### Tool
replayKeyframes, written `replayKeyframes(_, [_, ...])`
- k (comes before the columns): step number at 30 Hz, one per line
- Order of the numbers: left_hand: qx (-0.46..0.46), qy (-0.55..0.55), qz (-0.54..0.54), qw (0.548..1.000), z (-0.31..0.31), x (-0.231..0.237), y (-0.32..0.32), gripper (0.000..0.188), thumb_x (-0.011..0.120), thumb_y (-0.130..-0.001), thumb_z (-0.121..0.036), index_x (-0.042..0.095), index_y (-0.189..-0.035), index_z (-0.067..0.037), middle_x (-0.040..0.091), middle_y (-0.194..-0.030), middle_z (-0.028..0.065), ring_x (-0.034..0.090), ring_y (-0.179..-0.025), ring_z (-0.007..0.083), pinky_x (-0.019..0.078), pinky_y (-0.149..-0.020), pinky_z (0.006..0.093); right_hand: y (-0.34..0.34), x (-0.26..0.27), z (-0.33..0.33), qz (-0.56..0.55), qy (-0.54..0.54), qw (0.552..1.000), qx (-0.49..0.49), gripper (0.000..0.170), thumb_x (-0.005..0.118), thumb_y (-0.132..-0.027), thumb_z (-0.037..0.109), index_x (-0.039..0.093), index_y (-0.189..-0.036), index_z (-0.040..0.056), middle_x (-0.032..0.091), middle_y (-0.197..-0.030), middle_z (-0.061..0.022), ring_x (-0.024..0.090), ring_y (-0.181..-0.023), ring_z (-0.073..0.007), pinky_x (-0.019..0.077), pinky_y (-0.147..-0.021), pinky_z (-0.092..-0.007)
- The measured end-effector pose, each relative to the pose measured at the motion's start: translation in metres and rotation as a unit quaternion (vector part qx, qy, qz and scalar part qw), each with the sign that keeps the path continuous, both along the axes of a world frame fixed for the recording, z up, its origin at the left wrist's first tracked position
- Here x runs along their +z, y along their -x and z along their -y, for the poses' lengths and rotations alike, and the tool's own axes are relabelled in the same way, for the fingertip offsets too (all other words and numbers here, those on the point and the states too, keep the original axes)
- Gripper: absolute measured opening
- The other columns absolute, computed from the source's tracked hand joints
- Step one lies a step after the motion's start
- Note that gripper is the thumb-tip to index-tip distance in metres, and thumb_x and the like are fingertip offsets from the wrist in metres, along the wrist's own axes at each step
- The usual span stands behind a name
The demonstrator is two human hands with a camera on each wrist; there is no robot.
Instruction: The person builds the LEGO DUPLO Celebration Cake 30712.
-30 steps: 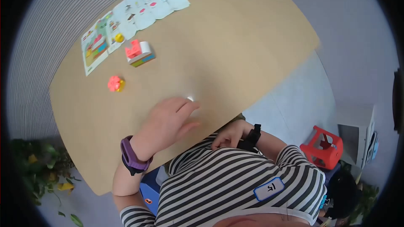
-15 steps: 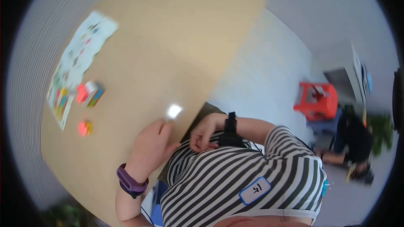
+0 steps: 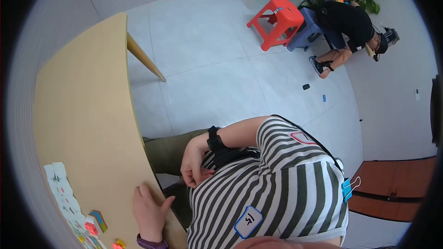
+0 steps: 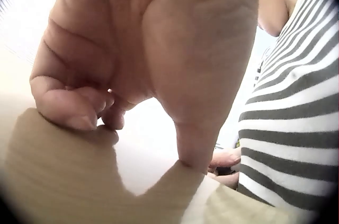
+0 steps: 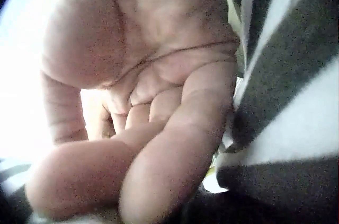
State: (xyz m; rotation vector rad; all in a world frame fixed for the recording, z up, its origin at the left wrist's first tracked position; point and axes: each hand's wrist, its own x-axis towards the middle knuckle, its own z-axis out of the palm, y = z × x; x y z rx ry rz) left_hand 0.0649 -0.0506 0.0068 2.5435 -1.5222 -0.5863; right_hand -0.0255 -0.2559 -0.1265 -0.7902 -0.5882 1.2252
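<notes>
My left hand [image 3: 150, 210] rests on the table [image 3: 87, 106] near its front edge, thumb spread toward the edge. In the left wrist view its fingertips [image 4: 79, 122] and thumb touch the tabletop, with nothing between them. Over the lap, close against the striped shirt, my right hand [image 3: 194, 163] hangs loosely curled; the right wrist view shows its bare palm [image 5: 159, 70]. Left of the left hand stands a small build of toy blocks [image 3: 98, 220], white, blue, orange and pink. A pink and yellow flower piece [image 3: 119, 244] lies nearer, partly cut off by the frame's lower edge.
A creased instruction sheet [image 3: 64, 189] lies along the table's far side. Beyond the table's right end, a red stool [image 3: 279, 20] and a blue stool [image 3: 308, 27] stand on the floor, beside a person in black [image 3: 348, 23]. A table leg [image 3: 145, 57] slants out over the tiles.
The head view has swung to the right, so the table and blocks sit farther left and lower. The left hand has drawn back to the table edge; the right hand stays at the lap.
</notes>
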Motion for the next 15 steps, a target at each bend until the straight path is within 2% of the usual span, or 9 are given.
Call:
replayKeyframes(4, [-0.008,0.016,0.001,1.0,0.002,-0.001,0.002,0.064,0.081,-0.065,-0.032,0.045,-0.104,0.003,0.052,-0.091,0.0199,0.055,-0.082,0.0389,0.0469,-0.07,0.0425,-0.001,0.005,0.004,-0.012,0.006,1.0,0.009,0.02,0.055,-0.092,0.014,0.054,-0.098,-0.0044,0.063,-0.067,-0.0084,0.065,-0.06,-0.0148,0.0551,-0.051,-0.0249])
replayKeyframes(7, [0.006,0.048,-0.013,0.999,-0.001,0.004,0.01,0.057,0.079,-0.067,-0.031,0.045,-0.1,0.002,0.053,-0.089,0.019,0.055,-0.082,0.0374,0.0475,-0.069,0.0412,-0.013,0.023,0.007,0.023,0.04,0.996,0.076,0.023,0.054,-0.092,0.014,0.051,-0.104,-0.0057,0.062,-0.072,-0.0085,0.065,-0.062,-0.0161,0.0548,-0.051,-0.026])
replayKeyframes(11, [0.037,0.074,-0.017,0.996,-0.01,0.009,0.027,0.048,0.077,-0.07,-0.028,0.045,-0.095,-0.001,0.051,-0.088,0.017,0.055,-0.084,0.0337,0.049,-0.071,0.0381,-0.022,0.033,0.004,0.029,0.072,0.987,0.14,0.028,0.054,-0.091,0.012,0.048,-0.11,-0.0069,0.062,-0.073,-0.0091,0.065,-0.064,-0.0168,0.0565,-0.057,-0.0272])
replayKeyframes(15, [0.074,0.077,-0.045,0.993,-0.016,0.017,0.04,0.047,0.077,-0.07,-0.027,0.045,-0.094,-0.001,0.052,-0.089,0.0161,0.056,-0.085,0.0332,0.0493,-0.071,0.0381,-0.028,0.053,0.009,0.055,0.11,0.977,0.175,0.03,0.053,-0.091,0.01,0.046,-0.116,-0.0059,0.063,-0.076,-0.0094,0.064,-0.071,-0.0145,0.0564,-0.061,-0.028])
